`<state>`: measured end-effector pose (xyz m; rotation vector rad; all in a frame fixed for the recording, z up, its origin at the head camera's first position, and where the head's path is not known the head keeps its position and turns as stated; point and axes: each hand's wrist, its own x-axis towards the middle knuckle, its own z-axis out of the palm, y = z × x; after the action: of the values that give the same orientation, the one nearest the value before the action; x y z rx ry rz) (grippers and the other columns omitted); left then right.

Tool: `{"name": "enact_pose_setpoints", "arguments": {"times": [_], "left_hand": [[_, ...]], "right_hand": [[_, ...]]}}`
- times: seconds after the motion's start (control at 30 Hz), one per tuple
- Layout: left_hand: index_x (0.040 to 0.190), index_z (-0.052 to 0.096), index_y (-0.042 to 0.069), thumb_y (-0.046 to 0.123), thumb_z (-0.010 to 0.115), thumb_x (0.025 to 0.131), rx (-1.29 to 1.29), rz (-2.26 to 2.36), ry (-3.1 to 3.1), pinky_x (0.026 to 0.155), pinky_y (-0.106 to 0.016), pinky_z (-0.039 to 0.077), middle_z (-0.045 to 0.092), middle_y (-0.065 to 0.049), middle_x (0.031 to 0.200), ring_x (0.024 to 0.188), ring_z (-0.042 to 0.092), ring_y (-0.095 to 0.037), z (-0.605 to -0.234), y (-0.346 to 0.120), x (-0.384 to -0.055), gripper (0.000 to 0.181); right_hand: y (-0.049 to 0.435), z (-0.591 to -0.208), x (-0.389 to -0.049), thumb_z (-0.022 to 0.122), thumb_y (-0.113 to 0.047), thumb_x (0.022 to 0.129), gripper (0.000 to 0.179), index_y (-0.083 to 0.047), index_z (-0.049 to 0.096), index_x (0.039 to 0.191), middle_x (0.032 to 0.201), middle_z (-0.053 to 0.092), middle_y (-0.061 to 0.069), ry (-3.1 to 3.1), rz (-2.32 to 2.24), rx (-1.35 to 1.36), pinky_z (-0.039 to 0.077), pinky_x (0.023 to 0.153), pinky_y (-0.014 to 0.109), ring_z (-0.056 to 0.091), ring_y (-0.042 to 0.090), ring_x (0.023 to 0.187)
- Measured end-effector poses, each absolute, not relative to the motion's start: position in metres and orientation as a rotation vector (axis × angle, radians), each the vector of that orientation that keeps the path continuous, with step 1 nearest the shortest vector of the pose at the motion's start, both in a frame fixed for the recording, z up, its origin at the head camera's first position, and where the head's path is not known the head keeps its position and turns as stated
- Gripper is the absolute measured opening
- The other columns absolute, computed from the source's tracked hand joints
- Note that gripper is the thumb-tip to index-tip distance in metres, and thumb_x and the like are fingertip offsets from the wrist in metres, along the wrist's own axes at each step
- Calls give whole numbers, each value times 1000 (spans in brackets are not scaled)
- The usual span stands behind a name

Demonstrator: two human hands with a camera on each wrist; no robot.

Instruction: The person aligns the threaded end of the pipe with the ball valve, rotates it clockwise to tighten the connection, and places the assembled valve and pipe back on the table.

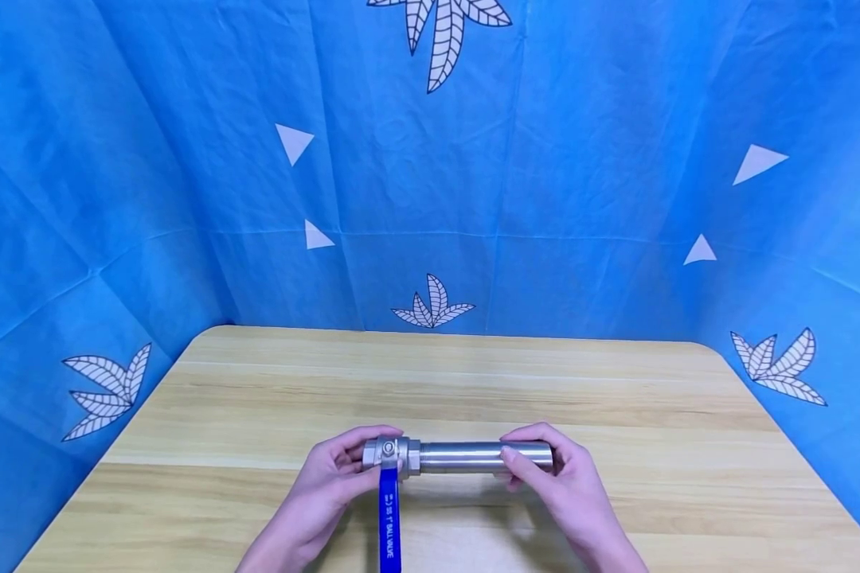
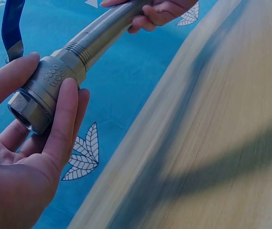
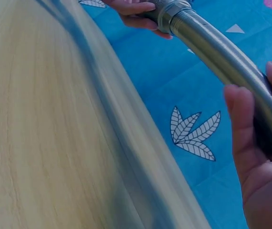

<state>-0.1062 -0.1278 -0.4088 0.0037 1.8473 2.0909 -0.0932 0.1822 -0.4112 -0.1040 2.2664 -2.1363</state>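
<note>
My left hand (image 1: 322, 485) grips a metal ball valve (image 2: 47, 81), thumb on one side and fingers curled round the other. A long blue lever handle (image 1: 390, 517) lettered "BALL VALVE" points from the valve toward me. Into the valve's right end runs a steel pipe (image 1: 466, 457), with several threads showing at the joint in the left wrist view. Near the pipe's far right end, my right hand (image 1: 569, 485) holds it between thumb and fingers. Valve and pipe lie in one straight line, held above the table. The valve's hexagonal left end (image 2: 30, 112) shows an opening.
Below the hands spreads a light wood-grain table (image 1: 258, 398), with shadows of the hands and pipe on it. A blue cloth (image 1: 416, 175) printed with white leaves and triangles hangs behind the table and along both sides.
</note>
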Motion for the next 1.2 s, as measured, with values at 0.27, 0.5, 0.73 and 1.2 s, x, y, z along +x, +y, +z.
{"name": "enact_pose_setpoints", "arguments": {"times": [0.27, 0.5, 0.73, 1.2], "left_hand": [[146, 65, 6, 12, 83, 92, 62, 2090, 1843, 107, -34, 54, 72, -7, 135, 123, 68, -24, -409, -127, -105, 57], [146, 64, 5, 12, 84, 91, 2, 2102, 1840, 110, -37, 52, 73, -8, 138, 125, 68, -23, -408, -127, -105, 60], [147, 64, 6, 15, 84, 92, -11, 2093, 1822, 108, -33, 54, 71, -10, 142, 126, 70, -23, -406, -127, -105, 59], [145, 66, 8, 10, 81, 93, 36, 2120, 1798, 105, -32, 56, 72, -8, 138, 124, 70, -22, -409, -130, -105, 55]], "right_hand": [[174, -410, -93, 65, -25, 108, 27, 1, 64, 117, 92, 73, 15, 2286, -2116, -9, 62, 65, 34, 73, 25, 68], [183, -413, -89, 66, 5, 96, 50, 0, 45, 141, 145, 55, 13, 2066, -2218, -398, 59, 101, 30, 64, 17, 126], [188, -415, -91, 72, 10, 89, 44, -4, 53, 127, 133, 61, 5, 1985, -2228, -481, 59, 99, 31, 67, 15, 118], [187, -415, -91, 79, 2, 92, 36, -1, 59, 122, 126, 68, 6, 2172, -2147, -454, 60, 88, 26, 69, 16, 107]]}}
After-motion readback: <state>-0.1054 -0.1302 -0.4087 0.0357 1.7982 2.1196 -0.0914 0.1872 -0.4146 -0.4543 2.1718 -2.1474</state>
